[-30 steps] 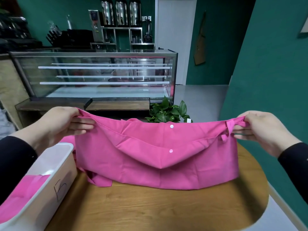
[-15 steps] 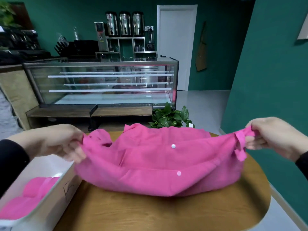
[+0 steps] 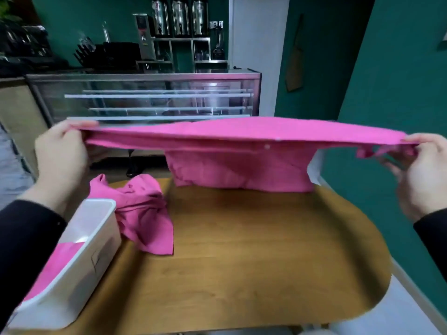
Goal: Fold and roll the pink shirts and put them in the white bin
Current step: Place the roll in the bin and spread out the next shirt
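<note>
- Step: fold, early. Left hand [image 3: 60,151] and right hand [image 3: 422,165] each pinch one end of a pink shirt [image 3: 242,139], stretched taut btwn them, raised off the wooden table [image 3: 254,250].
- Shirt's lower part hangs below the span, hem near the tabletop.
- Second pink shirt [image 3: 142,211], crumpled, lies below the left hand, touching the white bin [image 3: 94,247], which has pink cloth inside.
- Next, prob.: lower it flat w/o slack, then fold and roll.
</note>
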A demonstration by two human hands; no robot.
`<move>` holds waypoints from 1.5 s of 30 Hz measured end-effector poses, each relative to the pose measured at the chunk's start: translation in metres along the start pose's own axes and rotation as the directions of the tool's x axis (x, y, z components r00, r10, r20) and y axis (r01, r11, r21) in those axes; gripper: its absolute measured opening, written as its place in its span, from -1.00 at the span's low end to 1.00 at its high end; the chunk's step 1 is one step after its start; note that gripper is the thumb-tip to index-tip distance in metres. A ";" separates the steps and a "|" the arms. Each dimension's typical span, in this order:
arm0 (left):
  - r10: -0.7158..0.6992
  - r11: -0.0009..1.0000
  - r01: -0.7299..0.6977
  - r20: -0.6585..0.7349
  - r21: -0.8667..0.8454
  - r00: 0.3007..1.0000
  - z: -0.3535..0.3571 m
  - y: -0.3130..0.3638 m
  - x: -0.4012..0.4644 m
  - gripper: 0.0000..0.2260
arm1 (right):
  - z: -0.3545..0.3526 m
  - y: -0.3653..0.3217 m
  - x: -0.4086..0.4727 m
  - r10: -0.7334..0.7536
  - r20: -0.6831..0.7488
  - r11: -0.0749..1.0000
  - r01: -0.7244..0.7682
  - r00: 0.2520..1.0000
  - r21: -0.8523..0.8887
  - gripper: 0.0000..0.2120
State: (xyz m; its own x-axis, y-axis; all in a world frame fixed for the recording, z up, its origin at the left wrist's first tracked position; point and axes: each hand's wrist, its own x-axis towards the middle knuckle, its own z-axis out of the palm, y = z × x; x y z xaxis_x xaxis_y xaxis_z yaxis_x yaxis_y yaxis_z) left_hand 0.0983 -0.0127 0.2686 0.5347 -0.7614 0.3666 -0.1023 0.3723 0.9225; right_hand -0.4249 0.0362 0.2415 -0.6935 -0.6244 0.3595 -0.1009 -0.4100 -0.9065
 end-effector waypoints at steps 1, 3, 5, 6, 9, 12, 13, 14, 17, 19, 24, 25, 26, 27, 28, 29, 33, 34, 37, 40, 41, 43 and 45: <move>-0.035 0.999 0.035 0.014 0.002 0.999 -0.007 -0.014 -0.015 -0.64 | -0.010 0.009 -0.010 0.046 -0.036 0.999 -0.045 0.998 0.017 -0.61; -0.093 0.995 0.090 0.068 0.045 0.993 -0.019 -0.040 -0.043 -0.65 | -0.031 0.025 -0.026 0.129 -0.067 0.991 -0.127 0.989 0.034 -0.66; -0.186 0.980 0.174 0.123 0.100 0.975 -0.034 -0.067 -0.068 -0.67 | -0.047 0.037 -0.046 0.224 -0.060 0.974 -0.226 0.973 -0.016 -0.84; -0.245 0.966 0.228 0.159 0.122 0.956 -0.042 -0.083 -0.080 -0.68 | -0.055 0.043 -0.055 0.306 -0.047 0.952 -0.305 0.951 0.020 -0.92; -0.408 0.909 0.373 0.206 0.187 0.890 -0.073 -0.128 -0.112 -0.72 | -0.072 0.065 -0.085 0.445 -0.025 0.893 -0.442 0.895 0.088 -0.81; -0.510 0.847 0.436 0.231 0.304 0.829 -0.102 -0.164 -0.136 -0.75 | -0.085 0.089 -0.117 0.592 0.095 0.799 -0.598 0.800 0.060 -0.79; -0.547 0.821 0.459 0.237 0.339 0.803 -0.109 -0.171 -0.141 -0.76 | -0.089 0.096 -0.125 0.642 0.120 0.759 -0.650 0.757 0.036 -0.80; -0.567 0.803 0.459 0.250 0.380 0.785 -0.113 -0.178 -0.145 -0.76 | -0.092 0.104 -0.130 0.684 0.134 0.721 -0.693 0.717 0.022 -0.79; -0.538 0.753 0.269 0.326 0.600 0.778 -0.124 -0.188 -0.149 -0.72 | -0.097 0.120 -0.137 0.767 0.170 0.624 -0.781 0.618 0.024 -0.81; -0.480 0.721 0.075 0.418 0.689 0.772 -0.129 -0.184 -0.149 -0.77 | -0.095 0.124 -0.138 0.793 0.209 0.574 -0.817 0.572 0.058 -0.81; -0.296 0.460 -0.517 0.674 0.722 0.677 -0.161 -0.231 -0.155 -0.49 | -0.095 0.123 -0.133 0.827 0.268 0.496 -0.866 0.494 0.064 -0.80; -0.294 0.410 -0.582 0.706 0.702 0.644 -0.163 -0.236 -0.156 -0.42 | -0.096 0.124 -0.131 0.831 0.276 0.480 -0.874 0.482 0.081 -0.79; -0.287 0.380 -0.626 0.730 0.681 0.620 -0.165 -0.244 -0.160 -0.40 | -0.097 0.124 -0.129 0.832 0.287 0.470 -0.878 0.475 0.093 -0.77; -0.258 0.377 -0.657 0.755 0.653 0.603 -0.166 -0.249 -0.162 -0.42 | -0.098 0.125 -0.126 0.825 0.301 0.468 -0.877 0.479 0.113 -0.73; -0.216 0.386 -0.679 0.777 0.625 0.592 -0.168 -0.254 -0.163 -0.44 | -0.096 0.125 -0.124 0.807 0.326 0.475 -0.869 0.493 0.139 -0.68; -0.190 0.400 -0.683 0.785 0.610 0.590 -0.168 -0.255 -0.163 -0.47 | -0.095 0.127 -0.123 0.787 0.345 0.484 -0.858 0.512 0.169 -0.66; -0.092 0.420 -0.699 0.794 0.578 0.601 -0.166 -0.258 -0.164 -0.59 | -0.083 0.131 -0.129 0.699 0.280 0.644 -0.749 0.658 0.154 -0.64; -0.062 0.405 -0.714 0.796 0.571 0.602 -0.165 -0.259 -0.163 -0.59 | -0.081 0.131 -0.132 0.666 0.241 0.693 -0.705 0.706 0.153 -0.63; 0.006 0.394 -0.723 0.785 0.567 0.619 -0.166 -0.266 -0.160 -0.52 | -0.078 0.133 -0.142 0.564 0.211 0.798 -0.593 0.799 0.112 -0.66; 0.026 0.409 -0.731 0.794 0.547 0.608 -0.166 -0.272 -0.160 -0.51 | -0.079 0.144 -0.149 0.500 0.271 0.864 -0.453 0.822 -0.221 -0.77; 0.026 0.416 -0.730 0.795 0.543 0.606 -0.167 -0.274 -0.160 -0.51 | -0.079 0.148 -0.152 0.464 0.333 0.860 -0.328 0.821 -0.391 -0.75; 0.024 0.428 -0.728 0.798 0.536 0.602 -0.167 -0.275 -0.158 -0.53 | -0.077 0.153 -0.156 0.380 0.495 0.757 0.045 0.781 -0.652 -0.64; 0.023 0.448 -0.727 0.806 0.521 0.591 -0.165 -0.272 -0.158 -0.56 | -0.071 0.155 -0.160 0.267 0.597 0.660 0.308 0.756 -0.685 -0.55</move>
State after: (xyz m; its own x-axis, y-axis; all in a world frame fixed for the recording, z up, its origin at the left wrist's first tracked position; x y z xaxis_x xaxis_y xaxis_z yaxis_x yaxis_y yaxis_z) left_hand 0.1804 0.0940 -0.0603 -0.3626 -0.8696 0.3352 -0.8713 0.4440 0.2093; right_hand -0.3798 0.1197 0.0277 -0.1250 -0.9788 0.1620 -0.7689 -0.0076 -0.6393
